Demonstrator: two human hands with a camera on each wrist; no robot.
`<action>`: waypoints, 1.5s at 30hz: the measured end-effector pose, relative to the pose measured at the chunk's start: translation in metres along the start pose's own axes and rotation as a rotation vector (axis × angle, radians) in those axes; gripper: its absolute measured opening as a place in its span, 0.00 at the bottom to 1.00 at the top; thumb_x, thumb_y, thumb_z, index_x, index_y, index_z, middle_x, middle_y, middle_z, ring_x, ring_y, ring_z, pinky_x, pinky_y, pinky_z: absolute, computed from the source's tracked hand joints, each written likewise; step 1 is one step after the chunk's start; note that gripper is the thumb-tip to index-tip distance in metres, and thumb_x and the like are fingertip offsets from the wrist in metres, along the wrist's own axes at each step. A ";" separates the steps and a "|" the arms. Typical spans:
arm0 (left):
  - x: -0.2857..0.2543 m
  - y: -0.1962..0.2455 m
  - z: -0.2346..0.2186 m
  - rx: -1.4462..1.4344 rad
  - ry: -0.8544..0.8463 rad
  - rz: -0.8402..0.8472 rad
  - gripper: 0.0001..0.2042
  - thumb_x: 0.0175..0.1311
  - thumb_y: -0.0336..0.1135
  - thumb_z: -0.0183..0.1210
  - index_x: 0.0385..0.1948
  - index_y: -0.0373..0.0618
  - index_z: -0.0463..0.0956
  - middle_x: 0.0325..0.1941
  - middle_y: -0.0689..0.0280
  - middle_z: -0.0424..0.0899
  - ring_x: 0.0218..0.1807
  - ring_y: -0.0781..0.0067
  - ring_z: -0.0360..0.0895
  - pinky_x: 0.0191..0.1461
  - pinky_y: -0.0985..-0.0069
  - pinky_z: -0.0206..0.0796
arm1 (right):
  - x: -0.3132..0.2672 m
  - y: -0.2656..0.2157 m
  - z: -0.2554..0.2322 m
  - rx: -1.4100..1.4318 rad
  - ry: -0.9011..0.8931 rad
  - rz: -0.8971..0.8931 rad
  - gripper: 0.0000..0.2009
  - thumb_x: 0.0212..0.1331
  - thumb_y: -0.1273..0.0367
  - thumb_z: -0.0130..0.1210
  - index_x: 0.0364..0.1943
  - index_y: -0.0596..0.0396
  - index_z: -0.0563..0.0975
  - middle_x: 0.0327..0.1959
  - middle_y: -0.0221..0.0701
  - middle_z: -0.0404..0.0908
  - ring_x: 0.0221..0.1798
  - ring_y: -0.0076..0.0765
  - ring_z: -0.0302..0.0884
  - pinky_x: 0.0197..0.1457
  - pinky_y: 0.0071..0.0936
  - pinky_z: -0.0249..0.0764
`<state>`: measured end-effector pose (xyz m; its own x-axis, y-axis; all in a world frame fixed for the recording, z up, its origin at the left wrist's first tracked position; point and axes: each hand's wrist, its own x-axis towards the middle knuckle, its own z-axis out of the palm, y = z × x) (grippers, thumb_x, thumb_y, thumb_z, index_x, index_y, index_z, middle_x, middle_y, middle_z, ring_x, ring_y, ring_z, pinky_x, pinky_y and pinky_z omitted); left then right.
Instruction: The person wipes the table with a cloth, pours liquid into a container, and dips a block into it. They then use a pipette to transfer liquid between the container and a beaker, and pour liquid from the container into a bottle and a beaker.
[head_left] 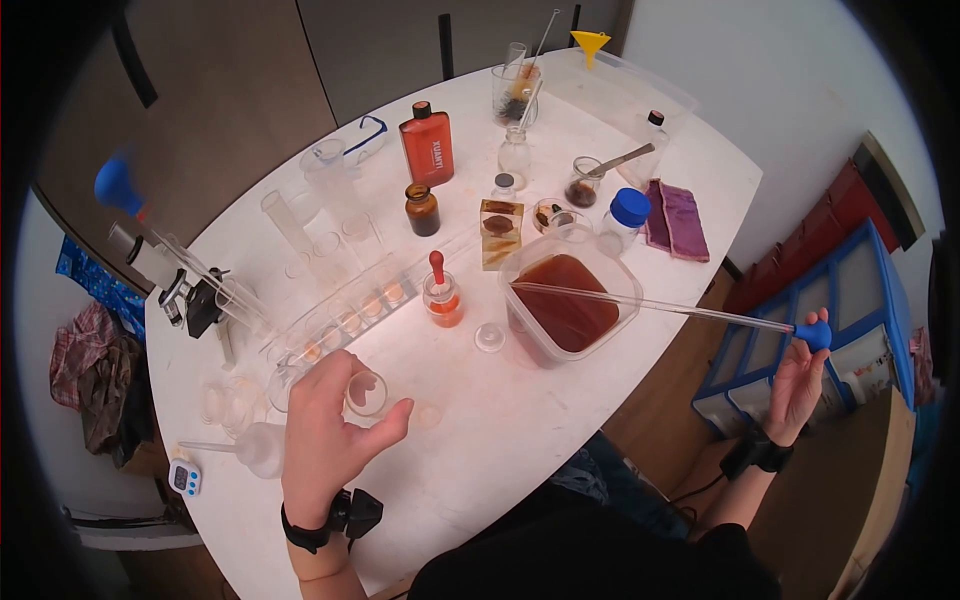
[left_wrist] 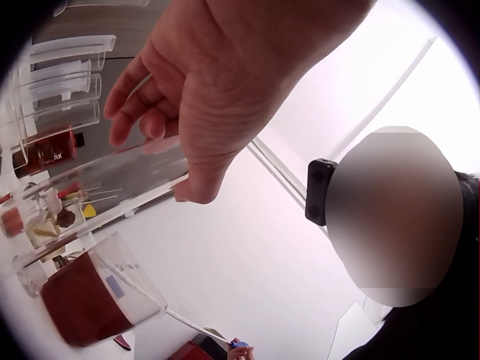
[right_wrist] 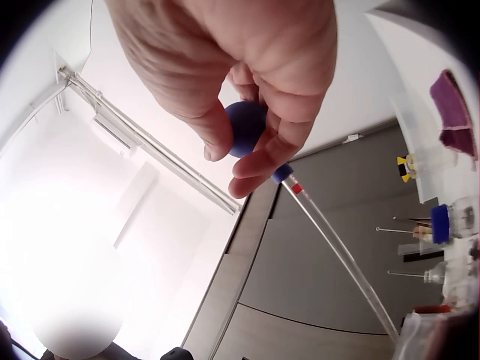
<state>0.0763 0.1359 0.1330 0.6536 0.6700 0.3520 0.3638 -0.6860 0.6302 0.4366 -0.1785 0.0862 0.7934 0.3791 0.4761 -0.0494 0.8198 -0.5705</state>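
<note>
My left hand [head_left: 335, 425] curls its thumb and fingers around a clear tall cylinder [head_left: 367, 394], whose round mouth faces up in the head view. The left wrist view shows its transparent wall [left_wrist: 97, 184] running away from the fingers. Out to the right, my right hand [head_left: 797, 385] grips the blue rubber bulb [head_left: 813, 336] of a long glass pipette [head_left: 700, 313]. That pipette slants across a clear plastic tub [head_left: 627, 318] of dark red-brown liquid [head_left: 570, 305], its tip overlapping the tub's left side. The bulb [right_wrist: 246, 127] sits between thumb and fingers in the right wrist view.
A dropper bottle [head_left: 443, 302] with orange-red liquid and a small clear lid [head_left: 490, 338] lie between the hands. Behind are a tube rack [head_left: 350, 318], a brown bottle [head_left: 423, 212] and a red bottle [head_left: 428, 145]. A wash bottle [head_left: 262, 450] and timer [head_left: 185, 477] sit left.
</note>
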 end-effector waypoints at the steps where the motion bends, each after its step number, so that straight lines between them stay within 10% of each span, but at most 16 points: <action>1: -0.001 0.002 0.000 0.003 0.000 -0.022 0.17 0.35 0.33 0.67 0.20 0.40 0.64 0.17 0.63 0.66 0.21 0.67 0.64 0.26 0.75 0.58 | 0.001 0.001 0.002 0.017 -0.020 0.010 0.29 0.63 0.69 0.49 0.64 0.62 0.50 0.56 0.42 0.64 0.34 0.23 0.62 0.44 0.16 0.69; 17: -0.004 -0.006 0.005 0.001 0.033 0.007 0.17 0.34 0.33 0.64 0.24 0.39 0.65 0.17 0.65 0.63 0.21 0.71 0.61 0.31 0.79 0.58 | 0.003 0.026 -0.004 0.189 0.111 0.001 0.20 0.64 0.63 0.45 0.55 0.61 0.62 0.47 0.35 0.70 0.24 0.18 0.58 0.34 0.15 0.61; 27: -0.004 -0.007 0.004 -0.040 0.017 -0.023 0.17 0.35 0.34 0.65 0.24 0.40 0.66 0.18 0.66 0.65 0.22 0.72 0.61 0.30 0.79 0.57 | 0.000 0.029 -0.017 0.052 0.129 -0.017 0.19 0.63 0.60 0.46 0.50 0.59 0.68 0.43 0.32 0.73 0.23 0.17 0.57 0.52 0.26 0.67; 33: -0.004 -0.005 0.004 -0.019 0.012 -0.006 0.17 0.35 0.33 0.65 0.25 0.39 0.66 0.19 0.66 0.66 0.22 0.72 0.61 0.29 0.78 0.58 | 0.000 0.033 -0.025 -0.037 0.142 -0.075 0.18 0.62 0.59 0.48 0.48 0.59 0.69 0.42 0.31 0.73 0.22 0.17 0.58 0.48 0.24 0.70; 35: -0.003 0.001 0.004 -0.077 0.007 -0.081 0.12 0.38 0.29 0.59 0.21 0.40 0.63 0.17 0.66 0.63 0.23 0.75 0.60 0.56 0.70 0.62 | 0.000 0.033 -0.018 -0.126 0.193 -0.104 0.19 0.61 0.58 0.48 0.48 0.59 0.69 0.41 0.32 0.73 0.22 0.16 0.58 0.46 0.22 0.71; 38: -0.004 -0.007 0.004 -0.012 0.018 0.005 0.17 0.35 0.33 0.65 0.24 0.39 0.65 0.19 0.65 0.67 0.21 0.71 0.62 0.30 0.78 0.59 | 0.003 0.023 -0.007 -0.286 0.185 -0.113 0.19 0.62 0.57 0.48 0.47 0.60 0.70 0.39 0.32 0.74 0.21 0.15 0.59 0.43 0.19 0.71; 45: -0.004 -0.008 0.004 -0.004 0.007 0.027 0.17 0.35 0.33 0.65 0.23 0.39 0.64 0.18 0.64 0.67 0.21 0.69 0.62 0.31 0.77 0.60 | 0.023 0.003 0.012 -0.515 0.060 -0.250 0.21 0.61 0.55 0.46 0.44 0.62 0.72 0.41 0.32 0.76 0.19 0.12 0.58 0.33 0.14 0.66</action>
<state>0.0736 0.1375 0.1240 0.6581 0.6536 0.3737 0.3435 -0.7023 0.6234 0.4476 -0.1626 0.1037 0.7768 0.1636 0.6081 0.4340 0.5607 -0.7052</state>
